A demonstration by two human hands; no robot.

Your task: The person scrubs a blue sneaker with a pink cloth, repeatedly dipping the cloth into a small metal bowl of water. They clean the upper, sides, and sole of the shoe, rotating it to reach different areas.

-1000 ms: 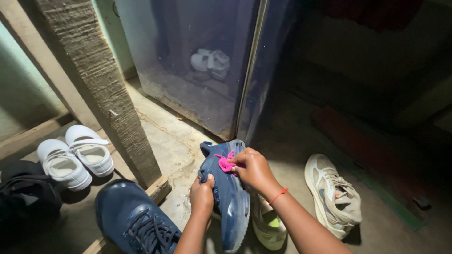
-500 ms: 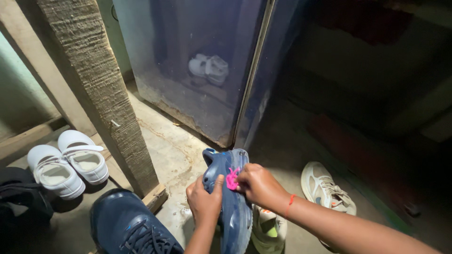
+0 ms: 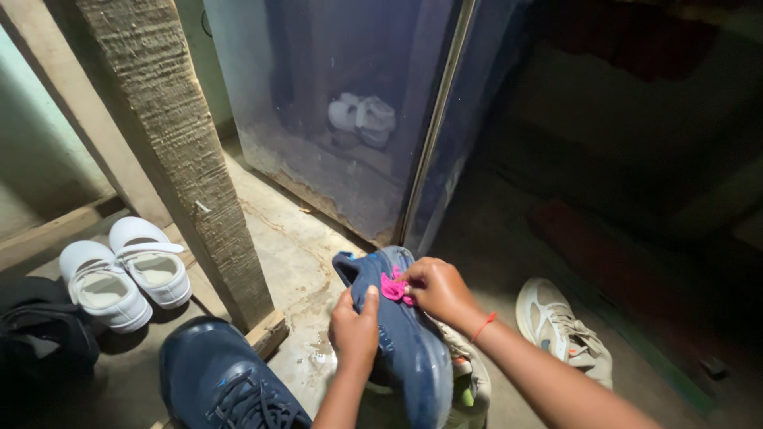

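Observation:
My left hand (image 3: 354, 331) grips the side of a dark blue sneaker (image 3: 405, 342) held sole-side up above the floor. Against the sneaker's upper end, my right hand (image 3: 439, 289) presses a small pink cloth (image 3: 393, 287); a thin red string circles that wrist. The matching blue sneaker (image 3: 221, 380) rests on the floor at lower left, laces up. Beneath the held shoe, a cream sneaker with green inside (image 3: 465, 377) is partly hidden.
A rough wooden post (image 3: 171, 151) rises at left, with a pair of white shoes (image 3: 127, 272) and a black bag (image 3: 44, 342) beyond it. A dusty blue metal door (image 3: 334, 103) stands ahead. Another cream sneaker (image 3: 566, 332) lies at right on the concrete floor.
The pink cloth has stayed near the shoe's upper end while both hands shifted slightly. The held sneaker tilted, and my left thumb now lies across its sole.

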